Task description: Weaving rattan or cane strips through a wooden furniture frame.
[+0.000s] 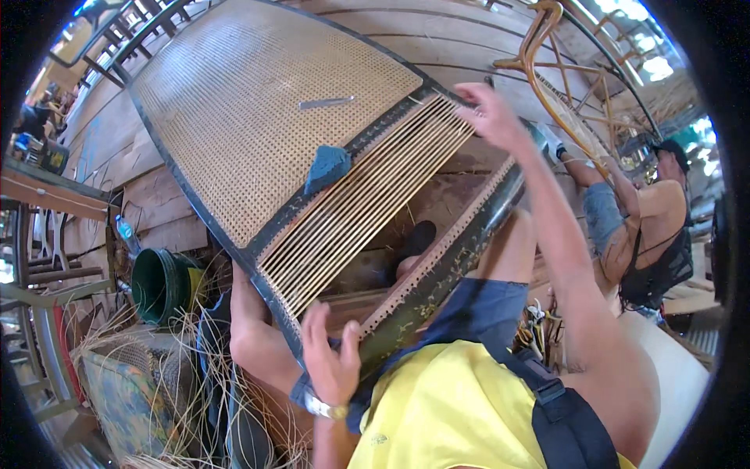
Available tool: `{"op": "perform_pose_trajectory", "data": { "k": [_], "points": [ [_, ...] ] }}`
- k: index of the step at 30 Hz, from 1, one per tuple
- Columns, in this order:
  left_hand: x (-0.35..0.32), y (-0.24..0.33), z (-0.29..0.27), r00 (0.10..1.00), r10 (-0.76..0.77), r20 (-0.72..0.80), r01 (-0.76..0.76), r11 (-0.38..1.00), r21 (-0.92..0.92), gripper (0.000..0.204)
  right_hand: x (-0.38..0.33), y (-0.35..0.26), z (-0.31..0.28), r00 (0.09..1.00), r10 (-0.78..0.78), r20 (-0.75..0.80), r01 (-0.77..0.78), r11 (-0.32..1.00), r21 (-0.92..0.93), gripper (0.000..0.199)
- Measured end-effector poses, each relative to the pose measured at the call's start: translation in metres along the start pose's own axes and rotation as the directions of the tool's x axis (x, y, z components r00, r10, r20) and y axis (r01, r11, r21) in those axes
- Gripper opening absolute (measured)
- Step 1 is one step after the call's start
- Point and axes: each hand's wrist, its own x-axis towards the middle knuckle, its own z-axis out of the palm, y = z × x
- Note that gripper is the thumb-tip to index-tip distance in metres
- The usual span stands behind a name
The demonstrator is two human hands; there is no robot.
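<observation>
Across my lap leans a dark-framed panel (pixel 181 178) with a woven cane mesh (pixel 258 86). Below the mesh, rows of parallel cane strands (pixel 367 205) stretch between the two side rails. My left hand (pixel 332 356) is open, thumb and fingers apart, by the strands' lower left end. At their upper right end, my right hand (pixel 492 117) has bent fingers with a gap between the tips; no strand shows clearly in it. A crumpled blue cloth (pixel 326 168) rests on the crossbar, and a thin metal strip (pixel 326 102) lies on the mesh. A lower rail (pixel 445 277) carries a row of holes.
Loose cane strands (pixel 234 406) tangle at left, near a dark green bucket (pixel 156 285) and a plastic bottle (pixel 125 230). To the right, another person (pixel 644 219) sits beside a curved wooden chair frame (pixel 539 74). Wooden planks (pixel 437 47) form the floor.
</observation>
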Motion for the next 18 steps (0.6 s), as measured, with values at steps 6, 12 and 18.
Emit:
{"op": "perform_pose_trajectory", "data": {
  "k": [6, 12, 18],
  "points": [
    [0.13, -0.048, 0.066, 0.939, 0.063, 0.337, -0.181, 0.926, 0.331, 0.08, -0.08, 0.096, -0.03, 0.982, -0.01, -0.188, -0.035, 0.972, -0.231, 0.045],
    [0.145, -0.038, 0.132, 0.871, 0.104, 0.48, -0.393, 0.735, 0.553, 0.072, -0.098, 0.089, -0.008, 0.904, -0.092, -0.418, -0.086, 0.918, -0.387, 0.034],
    [0.111, -0.066, 0.096, 0.851, 0.127, 0.509, -0.415, 0.757, 0.505, 0.046, -0.108, 0.096, -0.008, 0.849, -0.007, -0.529, -0.167, 0.945, -0.28, 0.025]
  ]
}}
